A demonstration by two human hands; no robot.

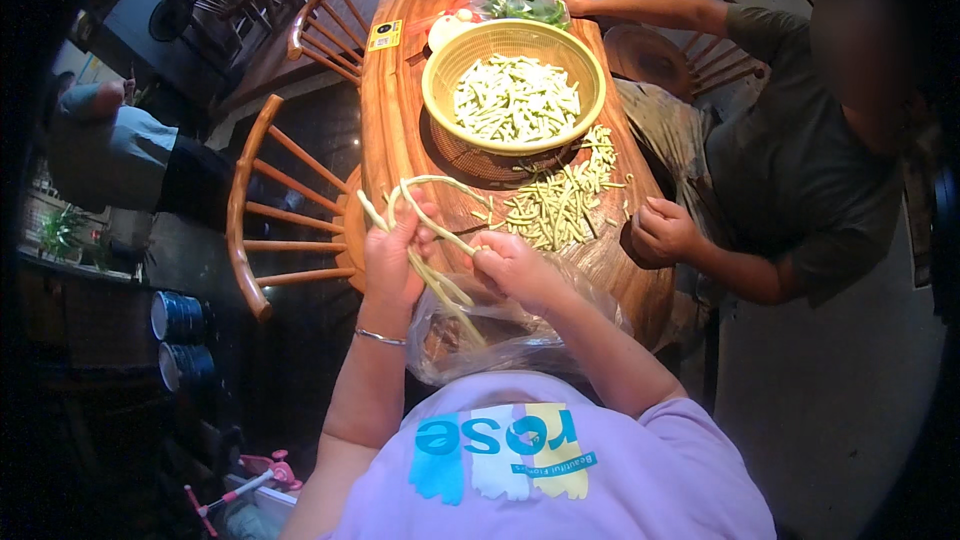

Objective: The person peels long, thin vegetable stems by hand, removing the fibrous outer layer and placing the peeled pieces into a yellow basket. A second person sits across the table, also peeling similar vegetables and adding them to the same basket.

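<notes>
My left hand (398, 252) is closed round several long pale green yardlong beans (428, 182), which loop above the fist and hang below it. Pinched in my right hand (512, 268) is one bean of the same bunch, bent in an arc between the two hands. Both hands are raised over the near end of the table. Under them a clear plastic bag (445, 345) lies at the table's edge. Just beyond my right hand is a loose heap of short bean pieces (550, 205). A yellow colander (432, 105) farther off holds many more cut pieces.
The wooden table (395, 90) runs away from me. Across its right side sits another person, one hand (665, 232) near the heap, the other by a bag of green vegetables (525, 5). Wooden chairs (262, 205) stand along the left; someone else stands far left.
</notes>
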